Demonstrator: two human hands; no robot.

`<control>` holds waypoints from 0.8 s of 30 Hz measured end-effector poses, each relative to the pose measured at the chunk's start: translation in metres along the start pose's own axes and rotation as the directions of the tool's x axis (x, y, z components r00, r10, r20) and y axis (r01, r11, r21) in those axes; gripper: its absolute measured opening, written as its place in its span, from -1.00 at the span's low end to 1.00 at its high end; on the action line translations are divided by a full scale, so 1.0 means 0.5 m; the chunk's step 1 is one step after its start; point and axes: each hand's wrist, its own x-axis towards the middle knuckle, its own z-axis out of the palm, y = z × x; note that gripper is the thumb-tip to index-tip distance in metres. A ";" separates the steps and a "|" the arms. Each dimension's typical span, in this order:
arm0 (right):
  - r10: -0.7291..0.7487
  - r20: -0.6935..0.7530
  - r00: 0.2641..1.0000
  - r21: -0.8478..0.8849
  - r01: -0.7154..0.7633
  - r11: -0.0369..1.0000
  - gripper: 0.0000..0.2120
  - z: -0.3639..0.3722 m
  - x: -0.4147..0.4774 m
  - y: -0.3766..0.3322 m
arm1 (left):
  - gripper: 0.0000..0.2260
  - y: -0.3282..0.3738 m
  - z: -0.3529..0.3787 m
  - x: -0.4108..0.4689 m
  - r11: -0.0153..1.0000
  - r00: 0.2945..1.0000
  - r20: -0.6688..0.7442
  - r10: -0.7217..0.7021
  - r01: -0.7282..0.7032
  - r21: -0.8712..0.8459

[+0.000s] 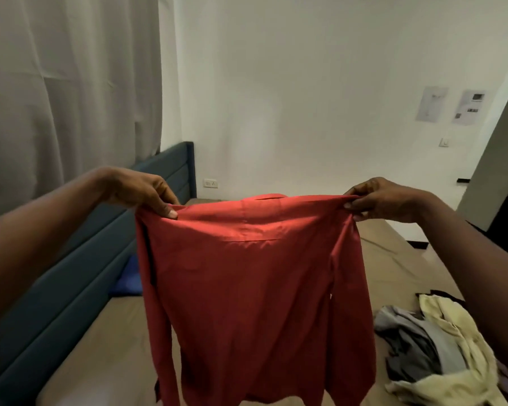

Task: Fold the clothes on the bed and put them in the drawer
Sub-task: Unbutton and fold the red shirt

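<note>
Closest to us, the red shirt (247, 288) hangs in the air above the bed (106, 347), stretched between two raised hands. Its long axis runs straight up and down, collar at the top and hem at the bottom, with the shoulder line level from left to right. The plain back panel faces us and the sleeves drop along both sides.

The left hand (141, 191) pinches the left shoulder seam, thumb and curled fingers closed on the cloth. The right hand (379, 200) pinches the right shoulder the same way, fingers bunched round a fold of fabric.

Below and to the right, a loose heap lies on the tan sheet: a grey garment (414, 341) partly under a pale yellow garment (452, 332). To the left, a blue cloth (129, 281) shows beside the shirt, near the dark teal padded headboard (71, 273).

Further back, a pale curtain (65, 83) covers the left side, and a white wall (291, 83) carries a socket (211, 183), a switch (444, 142) and two sheets of paper (431, 104).
</note>
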 end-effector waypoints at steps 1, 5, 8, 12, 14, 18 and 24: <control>0.004 -0.021 1.000 -0.045 -0.005 0.999 -0.88 -0.002 -0.002 0.002 | -0.81 0.009 0.004 -0.003 0.999 0.999 -0.037 -0.015 0.017 0.051; -0.429 -0.540 0.724 -0.537 0.096 0.838 -0.90 0.018 -0.010 0.007 | -0.86 0.024 0.032 0.022 0.854 0.539 -0.737 0.409 0.059 0.517; -0.534 -0.819 0.210 -0.494 0.214 0.843 -0.88 0.090 -0.028 0.004 | -0.86 0.043 0.100 0.031 0.805 0.036 -0.819 0.573 0.164 0.570; -0.377 -0.728 0.572 -0.545 -0.149 0.825 -0.89 0.112 -0.020 0.014 | -0.81 0.065 0.118 0.046 0.752 0.381 -0.853 0.358 0.424 0.505; -0.359 -0.797 0.487 -0.361 0.093 0.928 -0.92 0.105 -0.018 0.015 | -0.82 0.072 0.118 0.047 0.920 0.261 -0.928 0.265 0.221 0.324; 0.168 -0.704 0.690 0.577 0.418 0.702 -0.94 0.139 -0.003 0.008 | -0.75 0.111 0.138 0.071 0.624 0.452 -0.840 -0.299 -0.574 -0.531; 0.245 -0.819 0.519 0.565 0.654 0.502 -0.93 0.206 -0.004 0.040 | -0.71 0.088 0.202 0.109 0.542 0.200 -0.909 -0.366 -0.748 -0.383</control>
